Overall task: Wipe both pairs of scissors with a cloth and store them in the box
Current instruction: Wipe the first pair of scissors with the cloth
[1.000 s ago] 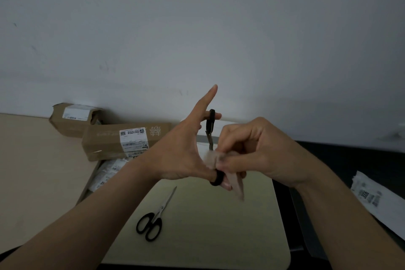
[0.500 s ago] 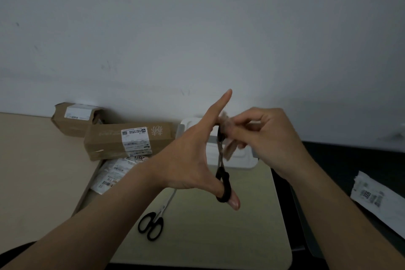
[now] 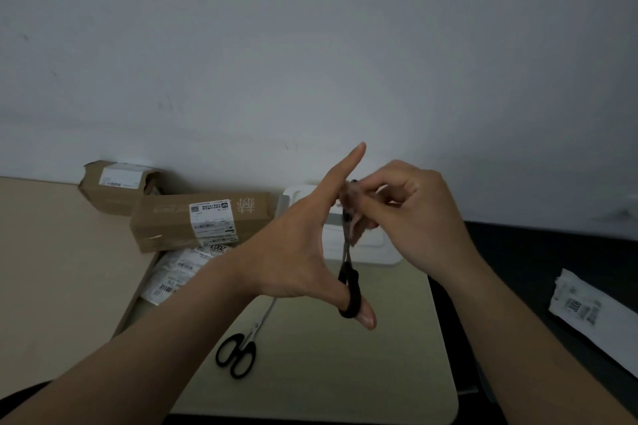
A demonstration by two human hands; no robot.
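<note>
While one pair of scissors [image 3: 349, 286] is held upright above the table [image 3: 51, 269], it is gripped by the left hand [image 3: 293, 252]. The thumb is passed through a black handle loop and the forefinger is stretched straight up. The upper blades are wrapped in a cloth [image 3: 354, 214], which is pinched by the curled fingers of the right hand [image 3: 417, 217]; the tips are hidden, seemingly inside the cloth. A second pair of scissors [image 3: 241, 345] is seen lying closed on the pale mat [image 3: 345, 373], below the left wrist. The white box [image 3: 376, 250] is partly covered behind both hands.
</note>
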